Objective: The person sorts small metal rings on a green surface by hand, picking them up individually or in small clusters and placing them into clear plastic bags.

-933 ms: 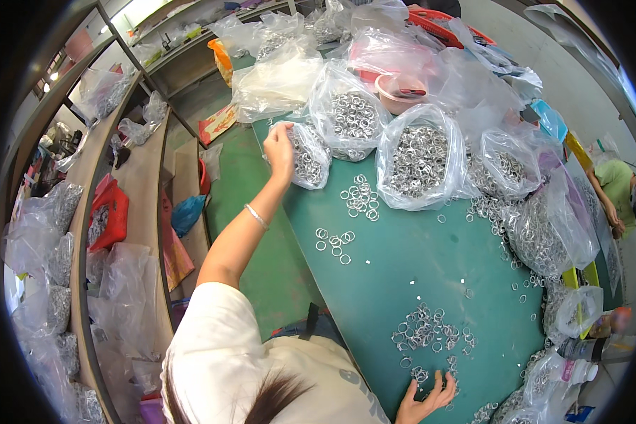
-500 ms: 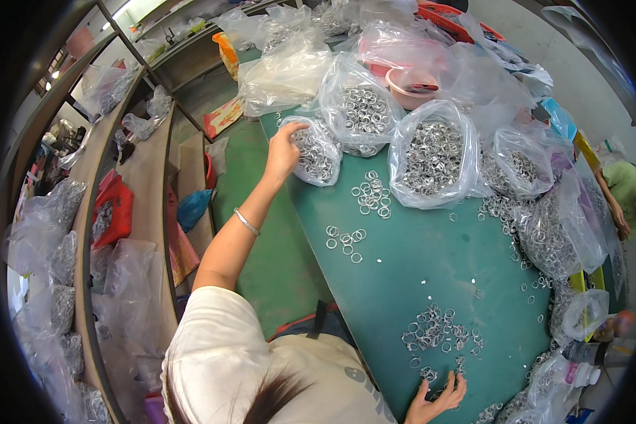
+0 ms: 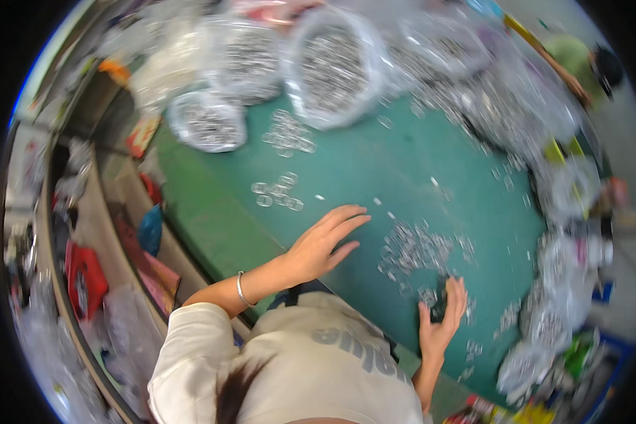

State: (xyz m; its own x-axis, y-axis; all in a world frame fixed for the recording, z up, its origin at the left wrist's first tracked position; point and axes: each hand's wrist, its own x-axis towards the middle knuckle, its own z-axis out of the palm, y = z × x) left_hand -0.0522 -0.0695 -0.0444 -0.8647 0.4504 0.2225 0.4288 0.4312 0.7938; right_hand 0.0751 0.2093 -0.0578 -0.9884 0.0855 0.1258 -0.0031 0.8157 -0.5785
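Observation:
My left hand [image 3: 325,244] lies open and flat on the green table [image 3: 374,162], its fingers spread toward a loose pile of small metal rings [image 3: 417,251]. My right hand [image 3: 442,318] rests at the near edge of that pile, its fingers curled around a small dark object [image 3: 438,309]. Two smaller clusters of rings [image 3: 279,192] [image 3: 290,134] lie farther out on the table. Behind them stand open clear bags full of rings [image 3: 332,67] [image 3: 205,120].
More clear bags of rings crowd the right edge [image 3: 558,191] and the far side of the table. Another person in green [image 3: 579,60] works at the far right. On the left, shelves hold red [image 3: 85,275] and blue [image 3: 150,230] items and plastic bags.
My left hand has drawn back from the far bag of rings to the near part of the table. The view has tilted down and closer. My right hand now curls around a dark object.

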